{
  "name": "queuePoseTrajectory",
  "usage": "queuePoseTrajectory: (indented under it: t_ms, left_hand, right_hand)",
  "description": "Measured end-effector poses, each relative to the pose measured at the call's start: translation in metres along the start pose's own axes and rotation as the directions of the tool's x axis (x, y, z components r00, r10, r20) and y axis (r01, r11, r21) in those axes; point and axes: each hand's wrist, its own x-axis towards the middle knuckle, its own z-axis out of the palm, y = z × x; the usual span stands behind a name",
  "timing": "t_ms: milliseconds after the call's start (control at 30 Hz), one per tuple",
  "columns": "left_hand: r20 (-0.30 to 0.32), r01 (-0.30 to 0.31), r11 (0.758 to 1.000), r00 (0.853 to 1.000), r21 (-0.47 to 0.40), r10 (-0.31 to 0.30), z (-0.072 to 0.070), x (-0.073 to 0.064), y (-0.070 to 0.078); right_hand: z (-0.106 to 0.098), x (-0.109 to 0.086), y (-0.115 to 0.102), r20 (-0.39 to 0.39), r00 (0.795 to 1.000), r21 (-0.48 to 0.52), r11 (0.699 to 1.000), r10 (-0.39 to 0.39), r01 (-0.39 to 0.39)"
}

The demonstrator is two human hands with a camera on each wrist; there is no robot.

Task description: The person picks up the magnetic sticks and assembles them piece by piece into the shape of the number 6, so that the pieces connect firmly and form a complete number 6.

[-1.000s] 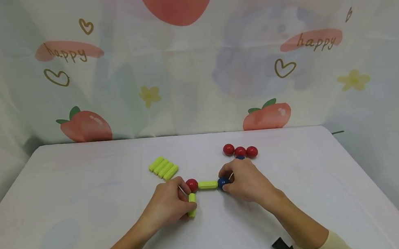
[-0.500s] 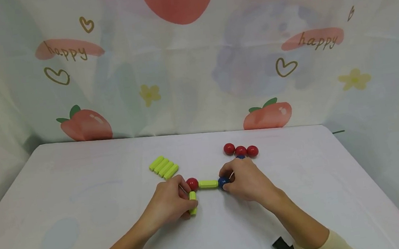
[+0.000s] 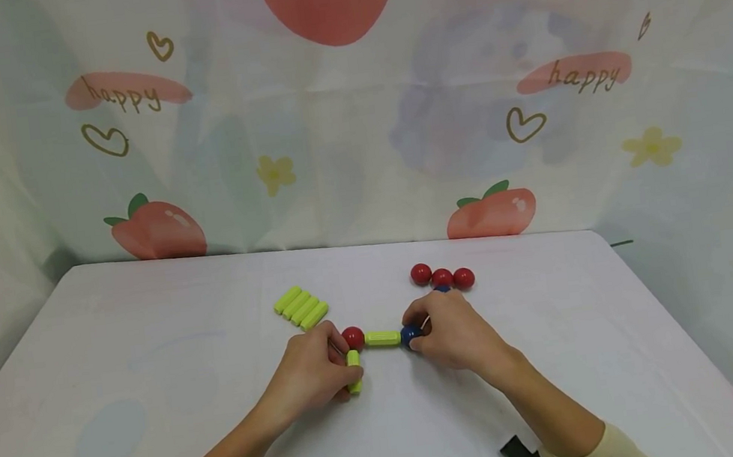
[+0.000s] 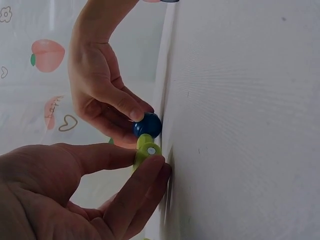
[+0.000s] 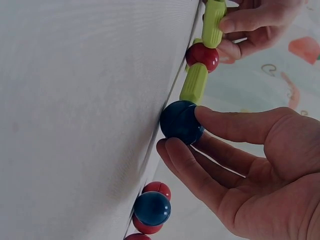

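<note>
Head view: left hand [image 3: 314,366] nearly closed, thumb and fingers pinching a lime stick [image 3: 352,357] that points toward the person. Its far end meets a red ball [image 3: 352,338]. From that ball a second lime stick [image 3: 382,339] runs right to a blue ball [image 3: 409,336] – right hand [image 3: 449,328] has that one between thumb and fingers, partly closed round it. Whole joined piece sits mid tabletop [image 3: 113,325], between the two hands. Beyond the left hand, four loose sticks [image 3: 301,308] lie side by side at a slant. Beyond the right hand, three red balls [image 3: 442,277] in a row, plus a spare blue ball [image 3: 441,289] mostly hidden by the knuckles. Printed cloth [image 3: 344,148] behind.

Left wrist view: thumb on one side of the pinched stick, fingers on the other; pale round disc on the stick's end faces the camera. Blue ball farther off, right thumb against it.

Right wrist view: thumb and fingertips press opposite sides of the blue ball, with a gap between them back toward the palm. Second stick and red ball line up past it – left hand's stick at the red ball's far side. Spare blue ball near the other red ones.
</note>
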Motion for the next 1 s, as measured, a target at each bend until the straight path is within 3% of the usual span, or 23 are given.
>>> queuePoseTrajectory:
  t_ms: [1000]
  left_hand:
    - [-0.011, -0.023, 0.999, 1.0, 0.048, 0.023, -0.0003, -0.0035, 0.002]
  right_hand:
    - [-0.002, -0.0029, -0.0006, 0.008, 1.0, 0.002, 1.0, -0.009, 0.009]
